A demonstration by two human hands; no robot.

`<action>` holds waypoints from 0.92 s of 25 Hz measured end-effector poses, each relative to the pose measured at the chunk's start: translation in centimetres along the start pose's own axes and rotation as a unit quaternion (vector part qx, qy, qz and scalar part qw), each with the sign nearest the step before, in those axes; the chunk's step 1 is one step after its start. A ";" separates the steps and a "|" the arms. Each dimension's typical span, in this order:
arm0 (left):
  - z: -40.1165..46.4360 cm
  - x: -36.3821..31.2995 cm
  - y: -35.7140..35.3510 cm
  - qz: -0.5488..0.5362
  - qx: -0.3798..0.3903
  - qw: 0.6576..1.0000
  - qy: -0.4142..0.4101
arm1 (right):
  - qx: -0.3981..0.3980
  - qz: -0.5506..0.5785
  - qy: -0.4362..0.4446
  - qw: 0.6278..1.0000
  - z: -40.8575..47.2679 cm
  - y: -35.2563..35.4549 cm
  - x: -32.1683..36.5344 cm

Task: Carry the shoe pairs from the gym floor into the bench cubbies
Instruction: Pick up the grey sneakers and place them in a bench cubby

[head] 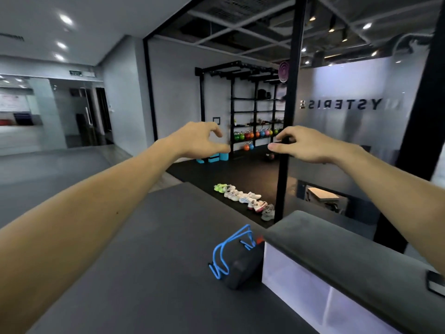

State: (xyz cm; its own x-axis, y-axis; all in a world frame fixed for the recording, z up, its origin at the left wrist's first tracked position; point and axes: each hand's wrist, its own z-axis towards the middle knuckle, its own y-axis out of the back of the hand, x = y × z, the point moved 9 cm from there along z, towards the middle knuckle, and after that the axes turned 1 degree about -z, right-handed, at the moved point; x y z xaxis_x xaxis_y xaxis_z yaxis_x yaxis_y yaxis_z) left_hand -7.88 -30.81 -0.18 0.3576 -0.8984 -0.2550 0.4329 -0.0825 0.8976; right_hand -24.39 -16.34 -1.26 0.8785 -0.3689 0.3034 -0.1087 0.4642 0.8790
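Neon and white shoe pairs (243, 198) line the dark floor mid-frame, well below my empty, loosely curled fingers (218, 131).

Grey walls, dark rubber floor (240, 174), black storage rack (243, 102) with coloured kettlebells (250, 134), frosted glass partition (349, 121), recessed ceiling lights (65, 19)

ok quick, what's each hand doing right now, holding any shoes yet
Left hand: open, fingers loosely curled, holding nothing.
Right hand: open, fingers loosely curled, holding nothing.
The shoes are on the floor.
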 end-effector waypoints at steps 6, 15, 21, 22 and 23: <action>12.5 9.8 -1.2 0.007 -0.002 1.000 0.028 | 0.008 0.004 0.013 1.000 16.9 -5.5 -1.1; 28.1 26.6 -2.3 0.015 0.001 0.999 0.037 | 0.020 0.001 0.015 1.000 38.9 -15.2 0.2; 38.8 37.8 -2.9 0.016 0.012 1.000 0.009 | 0.033 0.004 -0.025 0.999 51.9 -21.5 0.3; 40.9 39.3 -3.0 0.012 0.013 1.000 0.002 | 0.029 0.007 -0.032 0.999 54.1 -22.2 0.1; 43.0 40.8 -3.5 0.009 0.019 1.000 -0.005 | 0.028 0.007 -0.040 0.999 56.2 -23.0 -0.1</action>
State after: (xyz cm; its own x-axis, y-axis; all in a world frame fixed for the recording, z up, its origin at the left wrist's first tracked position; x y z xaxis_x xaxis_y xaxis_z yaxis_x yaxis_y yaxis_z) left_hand -30.43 -85.71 1.73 0.3560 -0.9044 -0.2351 0.3952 -0.0822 0.9149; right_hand -48.16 -72.23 -0.84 0.8376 -0.4264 0.3415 -0.1483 0.4240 0.8934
